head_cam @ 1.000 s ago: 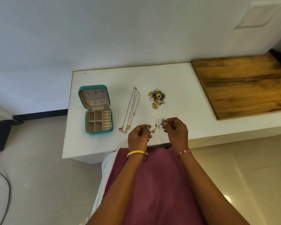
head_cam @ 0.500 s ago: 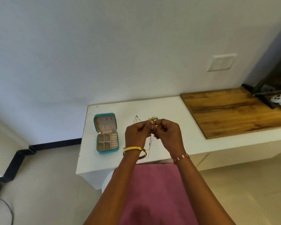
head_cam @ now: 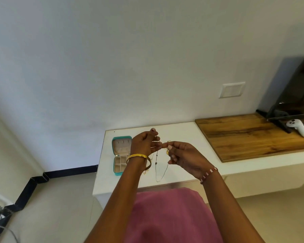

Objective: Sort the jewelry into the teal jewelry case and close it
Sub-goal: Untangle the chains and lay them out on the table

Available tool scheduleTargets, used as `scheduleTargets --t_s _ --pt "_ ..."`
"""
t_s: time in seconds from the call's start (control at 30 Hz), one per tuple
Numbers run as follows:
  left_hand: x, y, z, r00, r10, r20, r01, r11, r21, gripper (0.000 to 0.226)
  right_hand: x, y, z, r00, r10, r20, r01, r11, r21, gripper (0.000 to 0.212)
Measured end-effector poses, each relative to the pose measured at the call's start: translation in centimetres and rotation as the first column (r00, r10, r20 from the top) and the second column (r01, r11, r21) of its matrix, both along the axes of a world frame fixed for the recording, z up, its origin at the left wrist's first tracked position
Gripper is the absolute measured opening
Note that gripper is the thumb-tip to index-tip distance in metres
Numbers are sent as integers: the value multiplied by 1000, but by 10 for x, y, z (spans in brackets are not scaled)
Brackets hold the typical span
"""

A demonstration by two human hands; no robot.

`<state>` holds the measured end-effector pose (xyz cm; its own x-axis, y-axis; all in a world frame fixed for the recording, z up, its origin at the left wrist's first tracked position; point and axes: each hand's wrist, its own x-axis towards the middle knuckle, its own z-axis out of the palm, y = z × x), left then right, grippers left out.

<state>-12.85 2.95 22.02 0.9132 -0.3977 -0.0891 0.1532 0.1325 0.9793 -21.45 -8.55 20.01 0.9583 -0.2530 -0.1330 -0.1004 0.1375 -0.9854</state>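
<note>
Lowest in the frame, a pink garment [head_cam: 168, 218] fills the bottom centre, with both bare forearms rising out of it toward the middle of the picture. On the left wrist sits a gold bangle [head_cam: 138, 159]; on the right wrist, a red-and-white beaded bracelet [head_cam: 209, 174]. Above them, at centre frame, the two hands meet over the near part of the white table [head_cam: 181, 132]. The left hand [head_cam: 144, 143] has its fingers curled and pinches the upper end of a thin chain necklace [head_cam: 161, 170], while the right hand [head_cam: 184, 155] pinches the same chain between thumb and forefinger just beside it. From those two pinches the chain hangs down in a narrow loop between the wrists, with small dark beads along its left strand; the clasp end is too small to make out. Left of the hands, on the table, the teal jewelry case [head_cam: 121, 156] lies open, its lid tilted back and its beige compartments partly hidden behind the left wrist. A little gold jewelry shows on the table behind the right fingers, too hidden to identify. Farther right, a wooden board [head_cam: 249, 135] covers the tabletop, and at the right edge of the frame a white controller [head_cam: 298, 128] rests on it beside a dark stand [head_cam: 291, 95]. Beyond, a white switch plate [head_cam: 231, 89] is set in the pale wall.
</note>
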Motion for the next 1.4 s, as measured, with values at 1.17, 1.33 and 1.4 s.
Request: scheduleTargets --t_s 1.17,1.33,1.4 --pt "20 41 -45 803 -131 -582 -82 942 -325 33 -2 -20 -46 846 -524 102 323 654 685 22" --pt "26 44 -53 813 -179 -554 -16 944 -329 31 2 -20 -55 858 -507 78 354 695 626 21" --pt "28 46 -57 820 -175 -544 -7 949 -316 24 4 -21 -58 859 -509 49 373 689 621 19"
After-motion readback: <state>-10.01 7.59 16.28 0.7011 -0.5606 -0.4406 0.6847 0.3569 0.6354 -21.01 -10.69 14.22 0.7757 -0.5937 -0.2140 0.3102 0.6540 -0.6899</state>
